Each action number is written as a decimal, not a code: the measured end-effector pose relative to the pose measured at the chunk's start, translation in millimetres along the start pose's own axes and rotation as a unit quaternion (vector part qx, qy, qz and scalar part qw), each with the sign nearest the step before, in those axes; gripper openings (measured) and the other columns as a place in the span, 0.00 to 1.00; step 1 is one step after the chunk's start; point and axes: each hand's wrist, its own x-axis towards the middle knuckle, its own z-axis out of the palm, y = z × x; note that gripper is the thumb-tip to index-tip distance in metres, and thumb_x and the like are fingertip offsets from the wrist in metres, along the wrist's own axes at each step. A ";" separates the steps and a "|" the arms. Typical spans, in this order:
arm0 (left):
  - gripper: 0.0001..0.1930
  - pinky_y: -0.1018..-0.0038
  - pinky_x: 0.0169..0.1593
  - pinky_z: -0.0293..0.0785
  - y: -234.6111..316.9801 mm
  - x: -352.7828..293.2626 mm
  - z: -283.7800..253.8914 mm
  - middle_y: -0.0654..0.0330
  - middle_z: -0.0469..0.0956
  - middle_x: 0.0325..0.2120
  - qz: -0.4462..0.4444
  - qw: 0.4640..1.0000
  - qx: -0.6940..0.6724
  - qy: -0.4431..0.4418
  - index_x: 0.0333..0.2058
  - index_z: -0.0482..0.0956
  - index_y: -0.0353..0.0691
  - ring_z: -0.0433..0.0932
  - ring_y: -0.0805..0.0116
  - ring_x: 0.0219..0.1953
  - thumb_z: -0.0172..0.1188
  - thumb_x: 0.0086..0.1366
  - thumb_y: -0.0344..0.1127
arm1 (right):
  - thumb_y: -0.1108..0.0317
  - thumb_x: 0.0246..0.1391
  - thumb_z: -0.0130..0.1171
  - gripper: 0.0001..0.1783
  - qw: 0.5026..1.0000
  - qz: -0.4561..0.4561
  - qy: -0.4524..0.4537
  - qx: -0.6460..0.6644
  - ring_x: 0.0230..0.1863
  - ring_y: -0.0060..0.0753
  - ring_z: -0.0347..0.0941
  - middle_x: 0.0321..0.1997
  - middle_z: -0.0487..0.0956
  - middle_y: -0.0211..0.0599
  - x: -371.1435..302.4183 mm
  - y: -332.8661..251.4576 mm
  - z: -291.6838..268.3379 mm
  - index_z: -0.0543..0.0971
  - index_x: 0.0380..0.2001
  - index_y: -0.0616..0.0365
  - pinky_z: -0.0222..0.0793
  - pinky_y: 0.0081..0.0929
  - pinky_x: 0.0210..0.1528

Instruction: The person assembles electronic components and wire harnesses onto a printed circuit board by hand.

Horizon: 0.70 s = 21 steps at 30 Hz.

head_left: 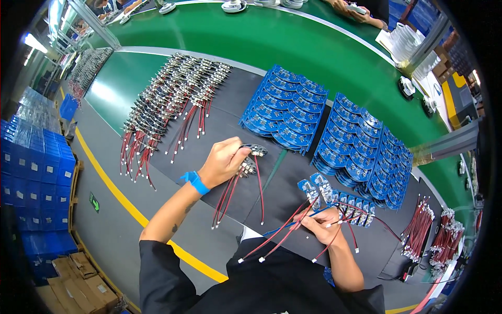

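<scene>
My left hand [226, 161], with a blue band on its wrist, is closed on a small circuit board [256, 150]. Red and black wires trail below it, and another wired board [247, 167] shows just under the fingers. To the right and nearer my body, my right hand [320, 224] is closed round a group of small blue circuit boards [321, 187]. Their thin red wires [280, 238] end in white plugs and spread out on both sides of the hand. Beside that hand lies a row of joined blue boards [356, 208]. The fingers hide part of what each hand grips.
Rows of wired boards [175, 89] lie at the left on the dark mat [219, 115]. Blue board panels [285, 107] and more panels [361, 146] stand beyond my right hand. Wire bundles [418, 230] sit far right. Behind runs a green conveyor [225, 39]; a co-worker's hands [353, 10] are across it.
</scene>
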 end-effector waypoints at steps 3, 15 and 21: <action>0.13 0.69 0.26 0.62 15.6 -3.7 -2.8 0.53 0.67 0.21 -0.005 0.996 -0.065 0.059 0.21 0.66 0.32 0.65 0.59 0.21 0.53 0.64 0.31 | 0.72 0.54 0.58 0.08 1.000 0.017 -0.009 -0.020 0.32 0.26 0.78 0.27 0.82 0.42 -1.0 1.9 -6.1 0.80 0.33 0.68 0.74 0.21 0.36; 0.08 0.65 0.45 0.67 15.9 -24.4 -21.1 0.55 0.74 0.36 0.083 0.991 0.097 0.024 0.24 0.72 0.36 0.73 0.54 0.41 0.60 0.55 0.32 | 0.73 0.54 0.55 0.09 1.000 0.018 -0.018 -0.014 0.32 0.30 0.78 0.29 0.81 0.44 2.3 -2.1 -5.2 0.81 0.32 0.70 0.72 0.22 0.37; 0.10 0.60 0.47 0.67 26.0 -43.3 -42.5 0.52 0.71 0.43 0.103 0.986 0.132 -0.009 0.25 0.76 0.38 0.72 0.53 0.45 0.63 0.53 0.38 | 0.73 0.54 0.55 0.09 0.999 0.019 -0.027 -0.018 0.32 0.30 0.78 0.29 0.81 0.44 3.2 -4.3 -5.1 0.81 0.32 0.69 0.73 0.21 0.36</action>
